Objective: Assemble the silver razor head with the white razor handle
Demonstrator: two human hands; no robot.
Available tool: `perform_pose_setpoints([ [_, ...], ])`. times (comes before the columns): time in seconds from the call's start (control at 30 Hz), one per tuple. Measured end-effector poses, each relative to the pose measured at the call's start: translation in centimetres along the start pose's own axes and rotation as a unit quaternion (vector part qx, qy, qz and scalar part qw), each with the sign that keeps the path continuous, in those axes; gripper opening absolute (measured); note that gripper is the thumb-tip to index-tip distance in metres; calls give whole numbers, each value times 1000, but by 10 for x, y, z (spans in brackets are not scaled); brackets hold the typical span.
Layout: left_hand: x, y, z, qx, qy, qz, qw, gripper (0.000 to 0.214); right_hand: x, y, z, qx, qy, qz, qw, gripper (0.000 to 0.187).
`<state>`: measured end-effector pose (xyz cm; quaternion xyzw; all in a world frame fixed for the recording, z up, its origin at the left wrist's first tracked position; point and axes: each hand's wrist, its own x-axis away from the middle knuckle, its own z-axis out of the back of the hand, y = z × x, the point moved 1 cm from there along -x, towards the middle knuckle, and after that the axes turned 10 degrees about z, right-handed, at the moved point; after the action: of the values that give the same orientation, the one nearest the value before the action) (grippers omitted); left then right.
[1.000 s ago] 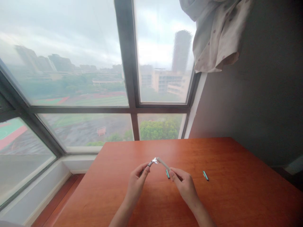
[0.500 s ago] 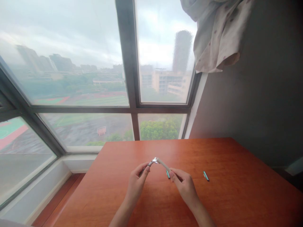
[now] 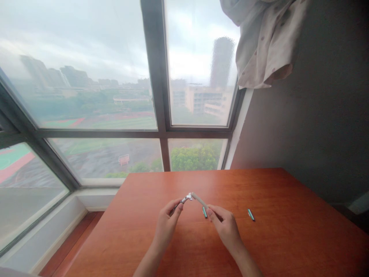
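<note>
My left hand (image 3: 170, 215) is closed, its thumb and fingers pinching the handle of a silvery razor (image 3: 188, 196) whose shiny head points up and to the right. A slim pale grey stick, perhaps a toothbrush (image 3: 198, 199), is pinched in my right hand (image 3: 225, 221), and its far tip meets or nearly meets the razor's head. Both are held above the table, forming a shallow peak between my hands. Just left of my right fingertips lies a small green and black razor cartridge (image 3: 204, 212), and a second cartridge (image 3: 251, 214) lies farther right.
The reddish-brown wooden table (image 3: 138, 231) reaches to the large window (image 3: 161, 134) at its far side. A pale spotted cloth (image 3: 265, 46) hangs at the upper right, in front of a grey wall (image 3: 288, 127). White ledges run along the left below the glass.
The pale stick's tip has shifted very slightly against the razor's head. Both hands and the two cartridges stay practically where they were.
</note>
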<state>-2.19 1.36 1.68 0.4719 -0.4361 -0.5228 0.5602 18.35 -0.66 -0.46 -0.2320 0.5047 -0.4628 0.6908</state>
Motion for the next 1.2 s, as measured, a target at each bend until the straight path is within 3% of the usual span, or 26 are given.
perform_pose_setpoints([
  [0.57, -1, -2, 2, 18, 16, 6, 1000, 37, 0, -3, 1, 7, -17, -3, 1000, 40],
  [1.2, -2, -2, 2, 13, -9, 22, 1000, 35, -1, -4, 0, 16, -18, 7, 1000, 36],
])
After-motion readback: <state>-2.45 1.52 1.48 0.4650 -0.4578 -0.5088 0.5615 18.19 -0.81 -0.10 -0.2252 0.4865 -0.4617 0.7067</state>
